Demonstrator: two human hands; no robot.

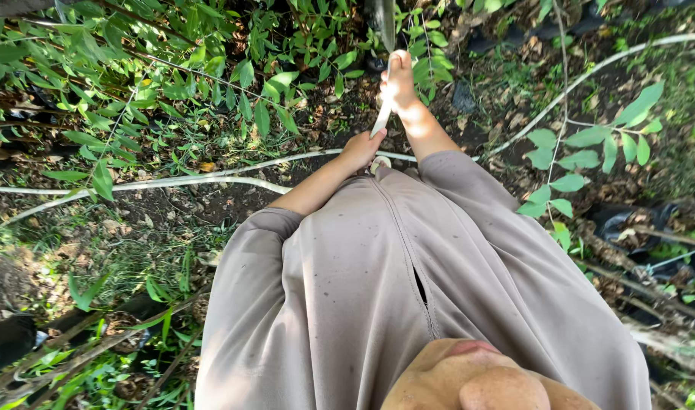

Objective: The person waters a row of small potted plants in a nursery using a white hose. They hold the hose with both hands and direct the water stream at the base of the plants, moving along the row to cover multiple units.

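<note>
Pale strip (382,118) stretched between both hands, right hand (400,82) gripping its top, left hand (360,149) closed on its lower end, among leafy branches (173,83).

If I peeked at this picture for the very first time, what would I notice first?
First, the big grey-brown shirt filling the lower middle, seen from above. Just past it, the left hand and right hand both grip a pale strip that runs between them, near the top centre. Green leafy branches crowd the upper left, and a thin white stem lies across the brown ground.
</note>
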